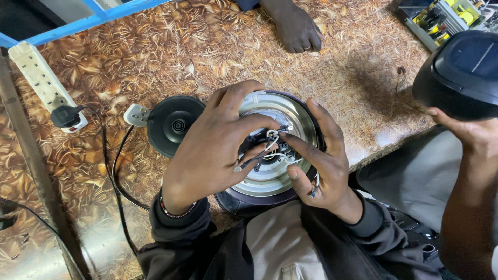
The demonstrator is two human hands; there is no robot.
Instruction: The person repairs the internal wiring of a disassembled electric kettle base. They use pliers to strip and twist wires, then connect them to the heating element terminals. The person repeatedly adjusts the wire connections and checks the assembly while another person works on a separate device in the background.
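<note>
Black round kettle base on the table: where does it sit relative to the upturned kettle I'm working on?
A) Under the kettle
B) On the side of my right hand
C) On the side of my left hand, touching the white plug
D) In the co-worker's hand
C: the black round base lies on the table beyond the left hand, beside the upturned kettle, with the white plug against its edge.

both hands [212, 148] [321, 166] pinch wires [272, 145] on upturned kettle [290, 111], tbl [363, 67].

Brown leaf-patterned tabletop [207, 41], blue bar [88, 21]
</note>
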